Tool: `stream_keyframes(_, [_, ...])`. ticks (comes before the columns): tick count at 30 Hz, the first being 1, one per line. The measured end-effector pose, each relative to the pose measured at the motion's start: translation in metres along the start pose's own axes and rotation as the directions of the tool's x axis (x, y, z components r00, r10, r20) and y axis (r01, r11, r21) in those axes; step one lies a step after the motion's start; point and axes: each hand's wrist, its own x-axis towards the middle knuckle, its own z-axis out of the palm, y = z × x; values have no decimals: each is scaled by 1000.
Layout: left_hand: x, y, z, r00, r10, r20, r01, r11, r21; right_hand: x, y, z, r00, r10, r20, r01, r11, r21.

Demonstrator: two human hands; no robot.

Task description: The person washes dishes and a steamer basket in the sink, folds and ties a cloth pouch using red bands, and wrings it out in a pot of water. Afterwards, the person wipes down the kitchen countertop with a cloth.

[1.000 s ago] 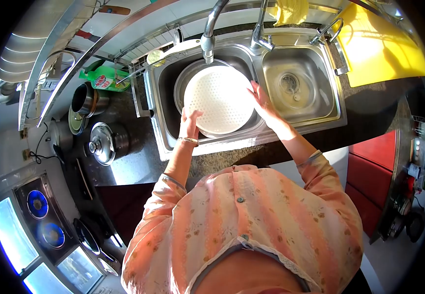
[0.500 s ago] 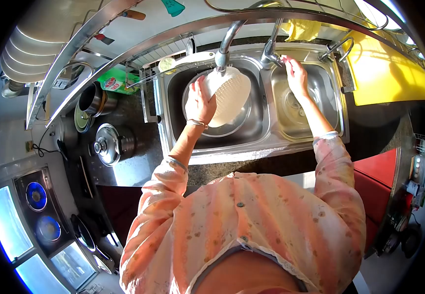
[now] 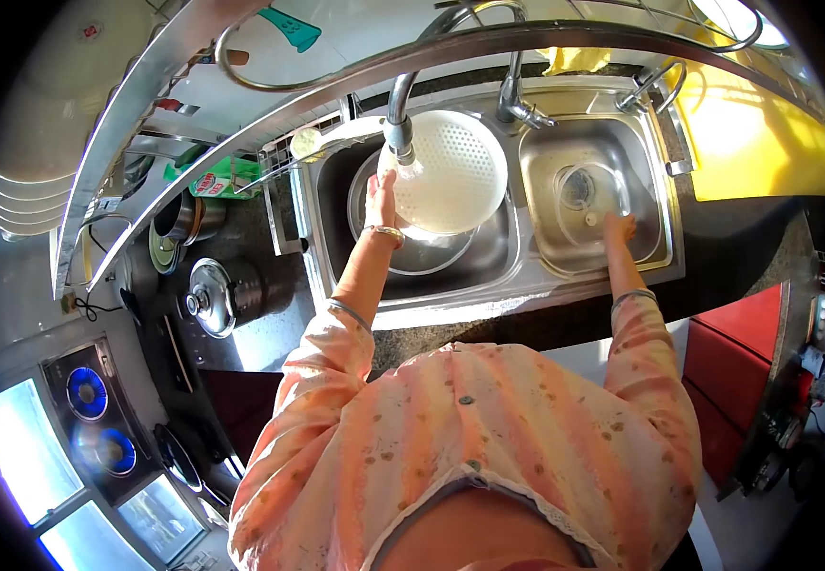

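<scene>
My left hand (image 3: 381, 202) grips the left rim of a white perforated colander (image 3: 455, 176). The colander is tilted beneath the faucet spout (image 3: 398, 133), where water seems to be running onto it. Under it, a round metal bowl (image 3: 429, 257) sits in the left sink basin (image 3: 498, 262), partly hidden. My right hand (image 3: 620, 226) hovers over the right basin (image 3: 546, 233) near its front right, fingers curled with no object visible in them. The tap handle (image 3: 531, 116) stands behind, apart from that hand. A small pale bit (image 3: 591, 219) lies near the right drain.
A metal rack rail (image 3: 355, 67) crosses above the sink. To the right lies a yellow board (image 3: 765, 143). On the left counter stand a lidded pot (image 3: 217, 297), a steel pot (image 3: 184, 219) and a green packet (image 3: 227, 179). Stacked white bowls (image 3: 27, 205) sit at far left.
My right hand has left the tap handle and come down toward me over the right basin. The colander has turned so its perforated inside faces up more, with my left hand still at its edge.
</scene>
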Motion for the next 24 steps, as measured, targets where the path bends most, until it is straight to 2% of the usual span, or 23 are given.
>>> stream_keyframes(1, [-2,3,-7,985,-124,122,139,983,-124,-3,-2,-1,999,42,26,-41,999,-16])
stream_keyframes(2, [-5,2,-12,961,-224,160,256,940,-224,-6,-2,-4,998,48,29,-48,999,-15])
stream_keyframes(4, [-28,10,-16,931,-273,241,339,893,-297,-17,-13,-20,998,65,-17,-66,993,-97])
stream_keyframes(5, [-41,17,-15,931,-300,207,351,893,-283,-15,-11,-16,998,64,-13,-65,993,-97])
stream_keyframes(7, [-40,9,-30,916,-319,242,385,870,-308,12,16,18,990,81,116,-93,991,100])
stream_keyframes(8, [-39,6,-39,898,-335,286,421,845,-330,34,36,43,990,78,121,-90,991,97])
stream_keyframes(10, [-34,2,-57,890,-347,295,429,858,-284,71,67,80,935,57,351,-150,958,243])
stream_keyframes(11, [-36,5,-63,882,-358,306,445,847,-290,68,63,71,936,56,349,-147,959,242])
stream_keyframes(13, [-36,9,-71,878,-359,318,452,842,-296,47,42,30,796,63,603,-454,721,524])
stream_keyframes(14, [-34,7,-70,876,-359,321,453,840,-297,37,36,10,798,64,600,-452,721,525])
stream_keyframes(16, [-31,2,-64,931,-280,233,347,875,-336,18,27,-31,845,-238,478,-201,688,697])
stream_keyframes(17, [-31,0,-56,956,-220,196,278,895,-350,4,16,-47,902,-168,398,-163,720,674])
stream_keyframes(18, [-18,-14,-54,980,-151,134,189,914,-358,-7,10,-64,905,-166,392,-158,723,672])
stream_keyframes(20, [-3,-26,-46,993,90,-75,-101,983,-153,-26,1,-94,943,-178,282,-127,588,799])
stream_keyframes(21, [-1,-29,-42,945,253,-207,-246,968,56,-37,-3,-109,943,-182,277,-120,592,797])
stream_keyframes(22, [-7,-25,-45,945,251,-209,-246,968,49,-48,-4,-122,947,-226,229,-43,617,786])
stream_keyframes(23, [-15,-20,-51,867,469,-167,-396,854,338,-61,-8,-134,945,-272,181,35,636,771])
stream_keyframes(24, [-22,-14,-57,758,649,-62,-497,637,589,-77,-14,-144,945,-277,177,42,635,771])
